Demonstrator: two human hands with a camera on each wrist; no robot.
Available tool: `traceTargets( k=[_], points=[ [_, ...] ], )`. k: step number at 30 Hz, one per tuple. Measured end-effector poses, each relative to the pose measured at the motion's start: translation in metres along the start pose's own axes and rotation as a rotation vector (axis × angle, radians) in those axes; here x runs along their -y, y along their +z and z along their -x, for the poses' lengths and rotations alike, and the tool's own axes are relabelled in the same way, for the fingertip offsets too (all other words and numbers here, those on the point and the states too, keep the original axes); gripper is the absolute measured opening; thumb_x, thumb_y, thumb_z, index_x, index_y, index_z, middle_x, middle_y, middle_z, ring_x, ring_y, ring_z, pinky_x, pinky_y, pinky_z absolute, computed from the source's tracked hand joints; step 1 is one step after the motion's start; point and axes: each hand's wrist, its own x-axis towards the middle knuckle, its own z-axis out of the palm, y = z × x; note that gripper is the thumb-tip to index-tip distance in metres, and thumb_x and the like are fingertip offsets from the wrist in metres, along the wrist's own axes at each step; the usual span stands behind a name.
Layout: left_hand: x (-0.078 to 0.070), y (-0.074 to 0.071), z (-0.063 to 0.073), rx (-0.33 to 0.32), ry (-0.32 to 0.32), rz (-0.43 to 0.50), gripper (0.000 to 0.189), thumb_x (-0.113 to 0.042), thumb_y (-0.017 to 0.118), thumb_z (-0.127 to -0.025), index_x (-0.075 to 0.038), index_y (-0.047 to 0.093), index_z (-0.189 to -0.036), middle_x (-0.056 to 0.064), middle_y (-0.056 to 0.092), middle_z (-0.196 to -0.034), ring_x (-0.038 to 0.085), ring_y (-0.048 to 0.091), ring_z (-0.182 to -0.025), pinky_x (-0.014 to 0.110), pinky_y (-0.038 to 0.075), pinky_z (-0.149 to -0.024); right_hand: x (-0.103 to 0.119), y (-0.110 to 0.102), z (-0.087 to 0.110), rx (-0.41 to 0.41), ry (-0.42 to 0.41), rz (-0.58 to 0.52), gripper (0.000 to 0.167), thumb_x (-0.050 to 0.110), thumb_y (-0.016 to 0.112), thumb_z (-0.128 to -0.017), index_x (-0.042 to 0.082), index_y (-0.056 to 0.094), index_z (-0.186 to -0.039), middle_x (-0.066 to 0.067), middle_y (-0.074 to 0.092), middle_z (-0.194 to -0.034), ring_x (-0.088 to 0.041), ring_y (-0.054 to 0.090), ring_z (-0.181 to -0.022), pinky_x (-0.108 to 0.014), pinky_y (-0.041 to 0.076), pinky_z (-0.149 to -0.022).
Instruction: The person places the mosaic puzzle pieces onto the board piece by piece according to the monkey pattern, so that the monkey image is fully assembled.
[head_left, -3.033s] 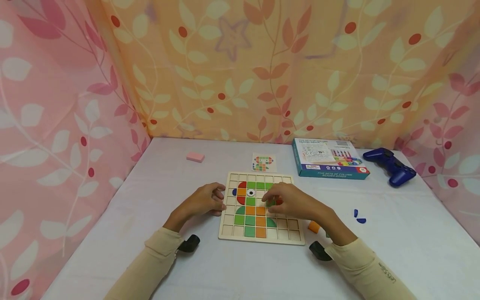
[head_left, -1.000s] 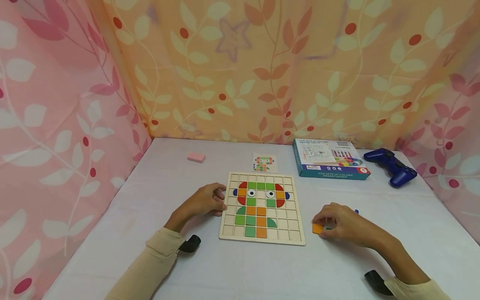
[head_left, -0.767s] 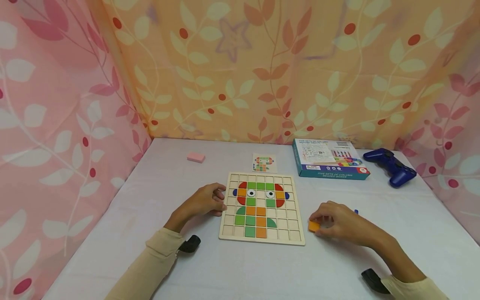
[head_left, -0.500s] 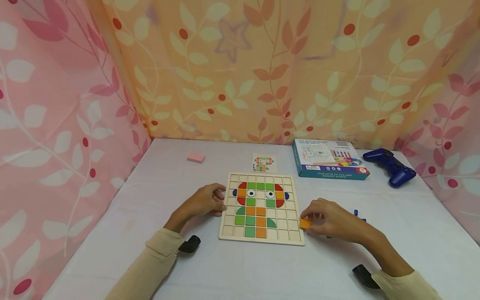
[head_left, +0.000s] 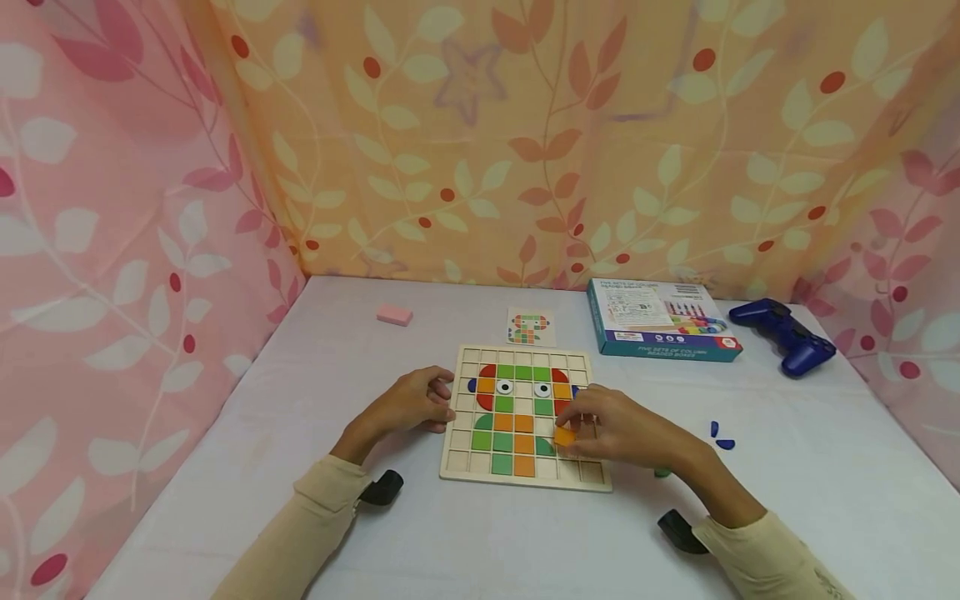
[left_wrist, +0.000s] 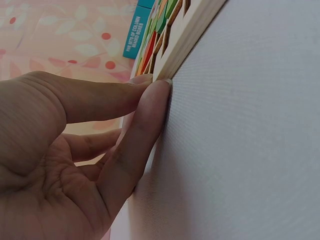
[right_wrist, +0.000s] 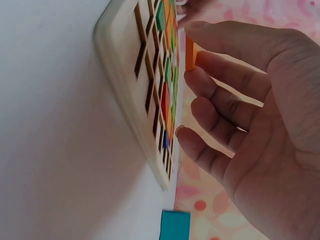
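Observation:
A wooden grid board (head_left: pixel 487 479) lies on the table, many of its cells filled with coloured tiles that form a figure with two eye discs. At its left edge my left hand (head_left: pixel 405 402) holds on, thumb and fingertips meeting at the rim in the left wrist view. My right hand (head_left: pixel 618 427) pinches an orange square tile (head_left: pixel 565 436) between thumb and fingers. In the head view the tile is over the board's right half, beside the green quarter-round tile (head_left: pixel 544 447). The right wrist view shows the tile (right_wrist: pixel 190 54) on edge, close over the board.
Behind the board lies a picture card (head_left: pixel 531 327) with a similar figure. A pink block (head_left: pixel 394 315) sits back left; a flat game box (head_left: pixel 663 321) and a blue game controller (head_left: pixel 782 336) stand back right. Small blue pieces (head_left: pixel 724 444) and a green piece (head_left: pixel 662 472) lie right of the board.
My right hand left the board, took the orange tile from the table on the right and carried it left over the board. The right eye disc is now uncovered. My left hand stayed put.

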Motion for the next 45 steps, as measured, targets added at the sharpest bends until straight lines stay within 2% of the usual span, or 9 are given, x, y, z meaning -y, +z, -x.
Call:
traceTargets(
  k=[5,10,17,24,31,39,45],
  points=[
    [0.000,0.000,0.000,-0.001,-0.001,-0.003,0.063,0.001,0.081,-0.090,0.002,0.053,-0.147,0.014,0.061,-0.115,0.020,0.067,-0.085,0.029,0.065,-0.073,0.010,0.008,-0.014,0.026,-0.035,-0.016,0.026,0.032,0.083,-0.089,0.022,0.080,-0.113,0.011,0.070,-0.106,-0.017,0.056,-0.102,-0.032,0.057,-0.088],
    [0.000,0.000,-0.001,0.002,-0.004,-0.003,0.064,0.001,0.082,-0.089,0.002,0.053,-0.147,0.014,0.061,-0.115,0.020,0.067,-0.086,0.029,0.065,-0.072,0.019,0.016,-0.027,0.047,-0.093,0.014,0.028,0.032,0.083,-0.091,0.020,0.080,-0.116,0.011,0.070,-0.108,-0.015,0.057,-0.101,-0.032,0.055,-0.090],
    [0.001,-0.001,0.001,0.008,0.010,0.003,0.063,0.001,0.081,-0.089,0.003,0.053,-0.146,0.015,0.060,-0.115,0.019,0.067,-0.086,0.029,0.065,-0.072,0.036,0.025,-0.040,0.092,-0.110,0.006,0.030,0.034,0.081,-0.093,0.020,0.080,-0.120,0.014,0.071,-0.108,-0.012,0.057,-0.103,-0.034,0.056,-0.095],
    [0.001,-0.001,0.001,0.014,0.010,0.005,0.063,0.001,0.081,-0.090,0.003,0.053,-0.146,0.015,0.061,-0.116,0.019,0.068,-0.084,0.030,0.065,-0.073,0.049,0.033,-0.047,0.110,-0.146,0.026,0.031,0.033,0.080,-0.095,0.020,0.079,-0.122,0.015,0.071,-0.111,-0.011,0.055,-0.106,-0.032,0.055,-0.096],
    [0.000,-0.001,0.000,0.019,0.010,0.009,0.063,0.000,0.081,-0.090,0.003,0.053,-0.146,0.015,0.061,-0.116,0.019,0.068,-0.084,0.029,0.065,-0.072,0.060,0.039,-0.053,0.116,-0.171,0.048,0.031,0.034,0.082,-0.093,0.020,0.079,-0.121,0.013,0.070,-0.112,-0.010,0.057,-0.109,-0.035,0.055,-0.105],
    [-0.001,-0.002,0.000,0.017,0.000,0.018,0.062,0.001,0.080,-0.089,0.002,0.053,-0.146,0.014,0.061,-0.114,0.020,0.069,-0.083,0.030,0.066,-0.072,0.063,0.048,-0.058,0.125,-0.191,0.072,0.032,0.034,0.084,-0.092,0.022,0.079,-0.121,0.016,0.067,-0.109,-0.008,0.056,-0.108,-0.030,0.055,-0.101],
    [-0.001,-0.001,-0.001,0.014,-0.004,0.018,0.062,0.001,0.081,-0.089,0.002,0.054,-0.145,0.014,0.062,-0.114,0.020,0.069,-0.083,0.030,0.066,-0.072,0.066,0.050,-0.058,0.132,-0.188,0.102,0.033,0.035,0.084,-0.092,0.022,0.078,-0.121,0.016,0.067,-0.111,-0.008,0.055,-0.111,-0.031,0.054,-0.104]
  ],
)
